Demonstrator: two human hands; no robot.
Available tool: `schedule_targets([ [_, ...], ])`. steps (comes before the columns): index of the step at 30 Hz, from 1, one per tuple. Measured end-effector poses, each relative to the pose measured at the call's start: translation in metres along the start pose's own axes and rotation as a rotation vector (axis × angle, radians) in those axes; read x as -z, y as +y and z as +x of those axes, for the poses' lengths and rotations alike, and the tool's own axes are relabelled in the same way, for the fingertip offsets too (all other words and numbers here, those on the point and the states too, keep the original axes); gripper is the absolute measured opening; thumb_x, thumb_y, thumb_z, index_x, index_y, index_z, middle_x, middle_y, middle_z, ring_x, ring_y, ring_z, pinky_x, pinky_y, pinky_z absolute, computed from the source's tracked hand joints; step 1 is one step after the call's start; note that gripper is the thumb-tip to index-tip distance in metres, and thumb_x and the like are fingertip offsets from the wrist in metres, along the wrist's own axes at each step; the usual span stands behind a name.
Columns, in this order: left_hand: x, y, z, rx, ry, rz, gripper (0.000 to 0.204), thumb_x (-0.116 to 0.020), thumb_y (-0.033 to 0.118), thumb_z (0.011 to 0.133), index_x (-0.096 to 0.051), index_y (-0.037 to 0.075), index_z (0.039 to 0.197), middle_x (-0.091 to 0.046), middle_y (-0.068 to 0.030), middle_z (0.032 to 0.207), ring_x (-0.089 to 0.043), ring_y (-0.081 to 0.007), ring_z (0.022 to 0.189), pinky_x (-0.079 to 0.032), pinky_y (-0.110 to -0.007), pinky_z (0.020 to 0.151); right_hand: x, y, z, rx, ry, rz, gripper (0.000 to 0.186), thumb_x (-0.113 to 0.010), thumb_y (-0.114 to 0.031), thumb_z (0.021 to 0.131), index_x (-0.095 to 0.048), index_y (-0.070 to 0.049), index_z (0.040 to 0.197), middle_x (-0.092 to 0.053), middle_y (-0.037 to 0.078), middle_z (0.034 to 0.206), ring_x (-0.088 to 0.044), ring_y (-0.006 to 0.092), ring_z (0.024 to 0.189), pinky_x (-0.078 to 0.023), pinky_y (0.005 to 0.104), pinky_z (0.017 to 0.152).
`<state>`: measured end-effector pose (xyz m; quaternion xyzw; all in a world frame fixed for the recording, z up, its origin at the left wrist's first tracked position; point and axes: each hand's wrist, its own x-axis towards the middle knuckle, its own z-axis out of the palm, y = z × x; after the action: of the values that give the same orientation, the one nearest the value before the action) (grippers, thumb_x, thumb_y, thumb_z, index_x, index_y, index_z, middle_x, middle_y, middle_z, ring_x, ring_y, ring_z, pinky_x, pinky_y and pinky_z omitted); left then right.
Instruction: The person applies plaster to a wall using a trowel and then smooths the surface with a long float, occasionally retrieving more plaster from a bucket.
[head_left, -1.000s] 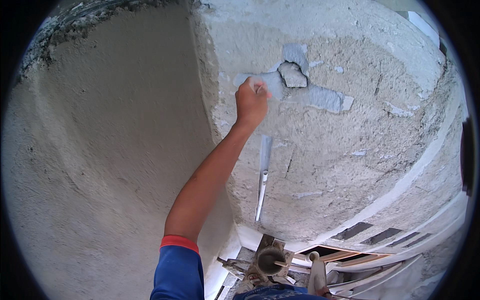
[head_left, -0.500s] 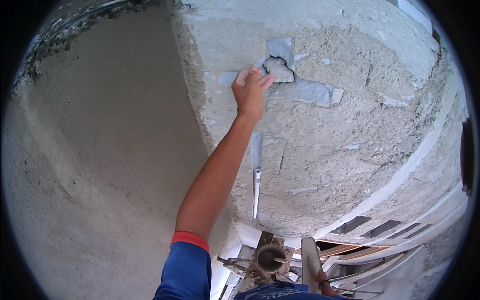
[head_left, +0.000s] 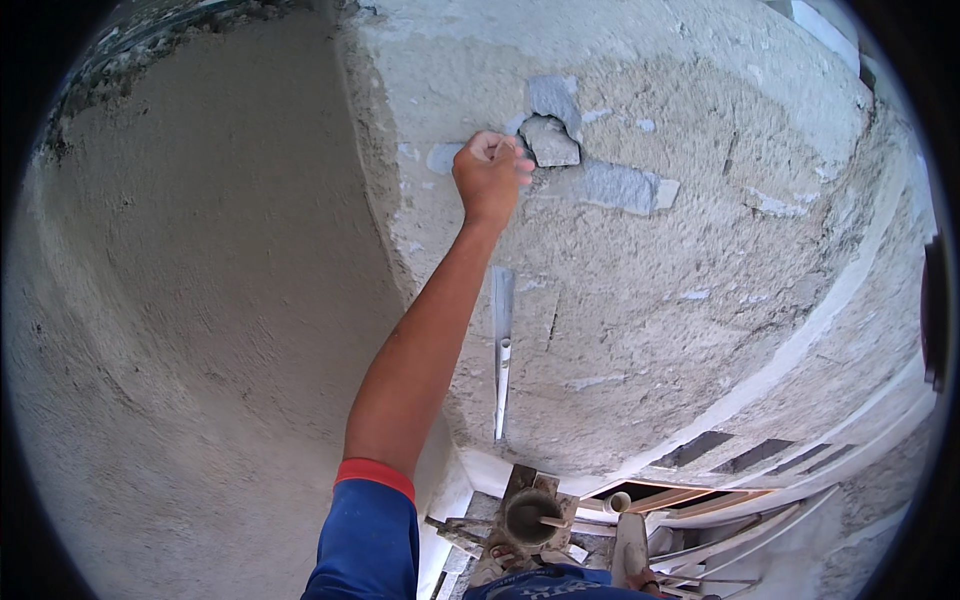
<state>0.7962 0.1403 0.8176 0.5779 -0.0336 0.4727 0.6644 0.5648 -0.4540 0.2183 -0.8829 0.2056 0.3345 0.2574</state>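
Note:
My left hand (head_left: 488,178) is raised to the rough wall with its fingers curled in. Whether anything small is in them is hidden. Just right of my fingertips, a rough grey stone chunk (head_left: 551,143) sits in a dark-edged hole in the plaster. Bluish-grey patches (head_left: 618,186) show in the wall around it. Low in the picture, my right hand (head_left: 643,580), partly cut off, grips a long, flat, mortar-stained board (head_left: 630,548) held upright beside my body.
A bucket of mortar (head_left: 530,518) with a handle sticking out stands on planks below. A white pipe (head_left: 502,375) runs in a wall groove. A smooth plastered wall (head_left: 220,220) is at left. Wooden strips (head_left: 690,500) and a round pipe end (head_left: 617,502) lie lower right.
My left hand has drawn slightly left, off the stone chunk, and its spread fingers have curled in. The board in my right hand has dropped a little lower.

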Motion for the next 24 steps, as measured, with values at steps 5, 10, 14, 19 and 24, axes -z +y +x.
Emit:
schedule_targets([
  [5,0.006,-0.01,0.002,-0.046,0.031,0.162,0.01,-0.053,0.005,0.091,-0.057,-0.003,0.086,-0.062,-0.009,0.077,-0.062,-0.0169,0.057,-0.049,-0.026,0.047,0.005,-0.006,0.001,-0.005,0.01,0.046,0.049,-0.072,-0.026,0.065,-0.06,0.003,0.103,-0.066,0.021,0.1,-0.065,0.032,0.092,-0.053,0.0393,0.08],
  [10,0.015,-0.024,0.005,-0.284,0.149,0.498,0.011,-0.06,0.006,0.087,-0.059,-0.002,0.078,-0.063,-0.0083,0.068,-0.059,-0.0156,0.055,-0.046,-0.03,0.05,0.004,-0.032,0.01,0.141,0.036,-0.191,0.056,-0.074,-0.028,0.062,-0.059,0.003,0.106,-0.065,0.021,0.097,-0.066,0.0306,0.085,-0.055,0.0393,0.073],
  [14,0.016,-0.022,0.0,-0.307,0.212,0.656,0.009,-0.063,0.007,0.084,-0.06,-0.001,0.079,-0.064,-0.0107,0.068,-0.061,-0.0202,0.059,-0.046,-0.035,0.056,0.006,-0.038,0.007,0.089,-0.045,-0.068,0.055,-0.074,-0.025,0.064,-0.057,0.003,0.108,-0.065,0.018,0.092,-0.065,0.0279,0.081,-0.055,0.0412,0.065],
  [19,0.018,-0.01,0.0,-0.286,0.17,0.743,0.008,-0.066,0.01,0.081,-0.062,0.003,0.082,-0.064,-0.0146,0.071,-0.063,-0.0309,0.066,-0.046,-0.038,0.06,0.01,-0.049,-0.017,0.185,-0.081,-0.051,0.051,-0.073,-0.023,0.067,-0.056,0.002,0.108,-0.064,0.015,0.088,-0.065,0.026,0.074,-0.054,0.0399,0.058],
  [24,0.015,-0.003,0.004,-0.278,0.151,0.857,0.011,-0.066,0.014,0.081,-0.062,0.004,0.082,-0.064,-0.0153,0.073,-0.063,-0.0343,0.071,-0.047,-0.043,0.061,0.019,-0.053,-0.022,0.156,-0.065,-0.098,0.051,-0.073,-0.023,0.067,-0.056,0.002,0.108,-0.064,0.015,0.088,-0.065,0.0257,0.072,-0.054,0.0392,0.057],
])
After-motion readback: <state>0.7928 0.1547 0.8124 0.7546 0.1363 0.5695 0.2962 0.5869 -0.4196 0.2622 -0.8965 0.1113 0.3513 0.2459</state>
